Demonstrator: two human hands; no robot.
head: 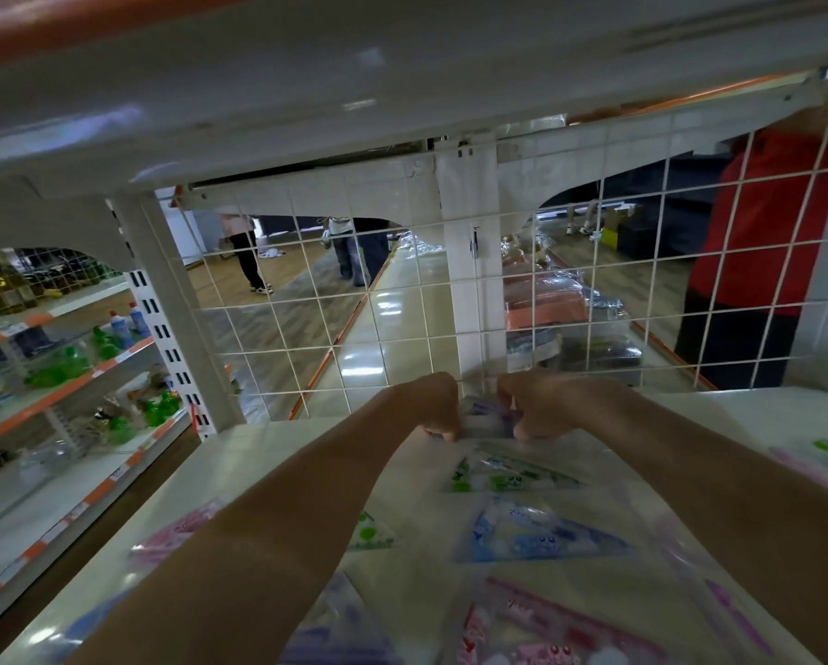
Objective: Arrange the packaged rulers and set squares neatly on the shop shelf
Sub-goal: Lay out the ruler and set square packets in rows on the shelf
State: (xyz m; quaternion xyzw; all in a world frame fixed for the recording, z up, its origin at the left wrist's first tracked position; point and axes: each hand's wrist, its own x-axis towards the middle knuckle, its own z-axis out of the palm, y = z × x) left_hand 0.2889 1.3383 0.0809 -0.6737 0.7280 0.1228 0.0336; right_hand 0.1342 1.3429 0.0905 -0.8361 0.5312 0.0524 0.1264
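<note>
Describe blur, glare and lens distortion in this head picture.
Head view: the wide lens bows the upper shelf and wire grid; head view: the pink packet at the bottom edge is smeared by blur; head view: lights glare off the glossy shelf behind the grid.

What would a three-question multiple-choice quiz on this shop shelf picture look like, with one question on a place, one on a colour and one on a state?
1. Where is the held packet?
A. at the near edge
B. at the back, by the wire mesh
C. on the floor

2. What colour is the print on the flat packet just in front of it?
A. green
B. yellow
C. black

3. How are the left hand and the right hand?
A. both idle
B. only the left grips
C. both grip the held packet

Answers:
1. B, the packet sits right against the mesh.
2. A, green marks show through the clear wrap.
3. C, each hand curls round one end.
</note>
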